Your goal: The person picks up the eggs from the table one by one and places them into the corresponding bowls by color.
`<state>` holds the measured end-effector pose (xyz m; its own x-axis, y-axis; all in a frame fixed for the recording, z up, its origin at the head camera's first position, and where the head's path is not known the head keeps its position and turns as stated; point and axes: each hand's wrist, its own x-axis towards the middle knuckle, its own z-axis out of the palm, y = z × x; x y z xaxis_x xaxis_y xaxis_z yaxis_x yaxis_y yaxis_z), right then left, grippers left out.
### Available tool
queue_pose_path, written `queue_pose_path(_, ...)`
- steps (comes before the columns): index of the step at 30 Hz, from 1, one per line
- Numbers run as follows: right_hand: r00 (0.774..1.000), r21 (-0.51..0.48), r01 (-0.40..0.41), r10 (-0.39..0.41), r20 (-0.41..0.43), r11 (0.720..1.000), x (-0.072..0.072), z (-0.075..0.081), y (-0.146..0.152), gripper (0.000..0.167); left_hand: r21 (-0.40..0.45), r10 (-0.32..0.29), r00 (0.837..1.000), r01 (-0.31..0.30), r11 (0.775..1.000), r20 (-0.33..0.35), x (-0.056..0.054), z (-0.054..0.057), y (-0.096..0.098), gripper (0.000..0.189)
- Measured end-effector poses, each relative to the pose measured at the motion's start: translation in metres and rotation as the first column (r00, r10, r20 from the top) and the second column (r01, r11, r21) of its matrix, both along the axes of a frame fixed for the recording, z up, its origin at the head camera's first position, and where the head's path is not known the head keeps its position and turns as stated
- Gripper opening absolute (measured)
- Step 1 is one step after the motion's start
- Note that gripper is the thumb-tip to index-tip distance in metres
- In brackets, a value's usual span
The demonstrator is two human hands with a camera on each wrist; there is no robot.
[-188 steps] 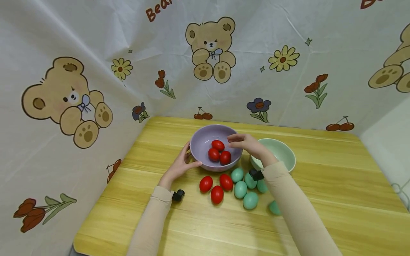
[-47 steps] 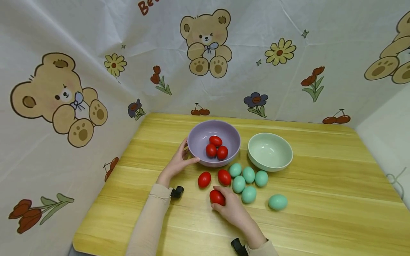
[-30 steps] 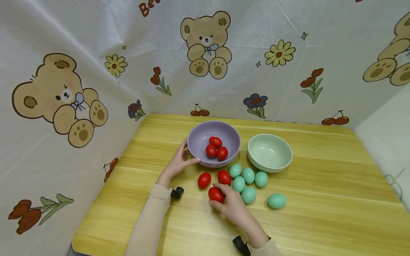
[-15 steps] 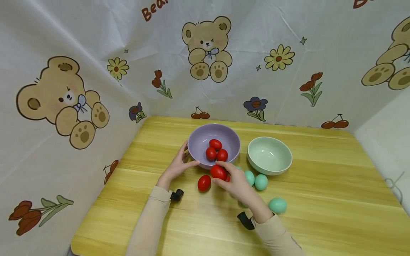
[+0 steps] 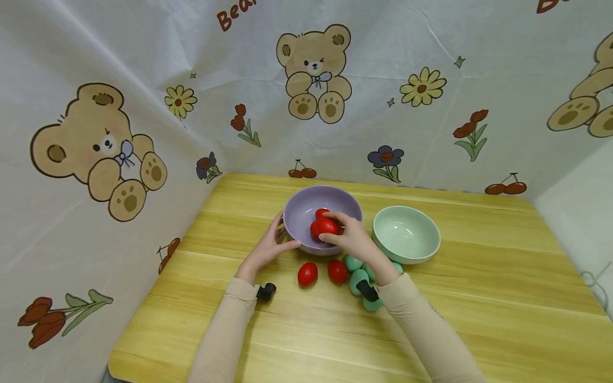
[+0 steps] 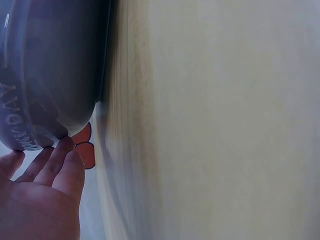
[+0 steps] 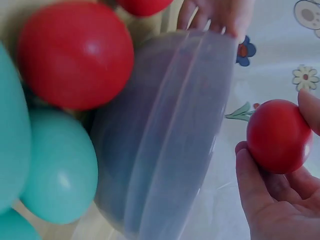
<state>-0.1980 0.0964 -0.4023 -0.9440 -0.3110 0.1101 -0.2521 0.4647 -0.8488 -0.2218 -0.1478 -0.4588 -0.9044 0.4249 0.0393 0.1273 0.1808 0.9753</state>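
My right hand [image 5: 356, 239] pinches a red egg [image 5: 328, 227] between thumb and fingers over the purple bowl [image 5: 299, 213]. In the right wrist view this held egg [image 7: 279, 136] is up beyond the bowl's rim. Red eggs [image 5: 322, 213] lie inside the bowl, partly hidden behind the held egg and the hand. My left hand [image 5: 265, 250] rests against the bowl's left side, thumb at the front rim. The left wrist view shows nearly straight fingers [image 6: 62, 162] touching its outer wall. Two more red eggs, left [image 5: 307, 274] and right [image 5: 338, 272], lie on the table before the bowl.
A pale green bowl [image 5: 406, 234] with nothing in it stands right of the purple one. Several green eggs [image 5: 358, 281] lie in front of the bowls, partly covered by my right wrist and its black camera [image 5: 367, 290]. A bear-print cloth [image 5: 249, 69] hangs behind the wooden table [image 5: 297, 340].
My right hand has picked the nearest red egg up from the table and carried it forward over the purple bowl. The left hand has stayed at the bowl's side.
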Motion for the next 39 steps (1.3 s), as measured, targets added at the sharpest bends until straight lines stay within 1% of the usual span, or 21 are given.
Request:
queue_pose_path(4, 0.999, 0.017, 0.019, -0.020, 0.043, 1.000, -0.014, -0.001, 0.000, 0.053, 0.006, -0.009, 1.000, 0.009, 1.000, 0.000, -0.001, 0.000, 0.000, 0.094)
queue_pose_path(8, 0.994, -0.008, 0.029, -0.028, 0.110, 1.000, -0.024, -0.005, -0.001, 0.052, 0.008, -0.014, 1.000, 0.014, 1.000, 0.002, -0.001, 0.001, 0.000, 0.094)
queue_pose_path(11, 0.991, -0.029, 0.011, -0.007, 0.132, 1.000, -0.029, -0.008, -0.003, 0.051, 0.008, -0.015, 1.000, 0.015, 1.000, 0.001, -0.002, 0.001, 0.000, 0.094)
queue_pose_path(14, 0.991, -0.018, -0.010, 0.013, 0.132, 1.000, -0.032, -0.009, -0.006, 0.051, 0.006, -0.012, 1.000, 0.012, 1.000, 0.000, -0.002, 0.001, 0.000, 0.094)
queue_pose_path(16, 0.992, 0.006, -0.010, 0.009, 0.129, 1.000, -0.035, -0.010, -0.008, 0.052, 0.005, -0.009, 1.000, 0.009, 1.000, 0.002, -0.001, 0.000, 0.000, 0.094)
queue_pose_path(20, 0.991, 0.062, 0.028, -0.036, 0.130, 0.998, -0.043, -0.011, -0.013, 0.052, 0.000, -0.006, 1.000, 0.006, 1.000, 0.007, -0.001, 0.000, 0.000, 0.094)
queue_pose_path(24, 0.990, 0.086, 0.049, -0.060, 0.131, 0.995, -0.053, -0.013, -0.020, 0.052, -0.006, 0.002, 1.000, -0.002, 1.000, 0.014, 0.000, -0.001, -0.001, 0.094)
queue_pose_path(30, 0.990, 0.060, 0.069, -0.076, 0.122, 0.996, -0.066, -0.018, -0.033, 0.052, 0.002, 0.002, 1.000, -0.002, 1.000, 0.014, -0.002, -0.002, -0.001, 0.094)
queue_pose_path(35, 0.983, 0.034, 0.105, -0.109, 0.146, 0.994, -0.074, -0.023, -0.041, 0.052, 0.012, -0.003, 1.000, 0.003, 1.000, 0.018, -0.002, -0.004, -0.001, 0.095)
queue_pose_path(39, 0.981, 0.050, 0.115, -0.121, 0.154, 0.992, -0.078, -0.026, -0.044, 0.053, 0.011, -0.003, 1.000, 0.002, 1.000, 0.012, -0.002, -0.004, 0.000, 0.094)
